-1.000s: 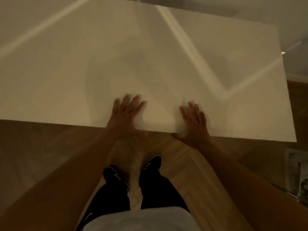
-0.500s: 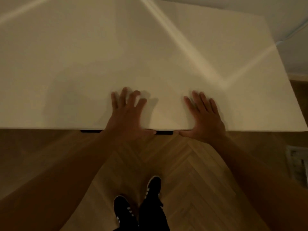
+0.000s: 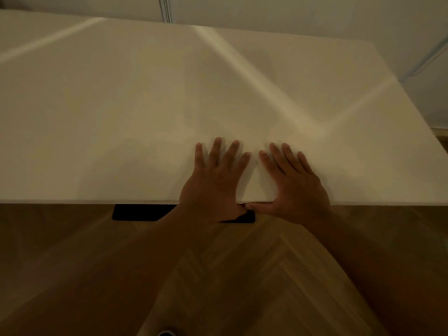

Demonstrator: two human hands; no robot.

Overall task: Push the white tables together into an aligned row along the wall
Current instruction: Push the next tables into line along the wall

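Observation:
A large white table (image 3: pixel 121 112) fills the upper half of the view, its near edge running straight across. My left hand (image 3: pixel 213 183) lies flat on the top at that near edge, fingers spread. My right hand (image 3: pixel 293 183) lies flat just beside it, fingers spread, thumb hooked along the edge. The two thumbs almost touch. Both palms press against the near edge. The table's far edge lies close to the pale wall (image 3: pixel 291 13). No second table shows.
A black table foot (image 3: pixel 143 212) sticks out from under the near edge. Herringbone wood floor (image 3: pixel 278 275) lies below my arms. The table's right end (image 3: pixel 417 132) stops near a wall with a skirting board. A shoe tip shows at the bottom edge.
The table has slid away from me toward the wall, and I have stepped after it. My hands have come closer together on the near edge. The black foot now shows more.

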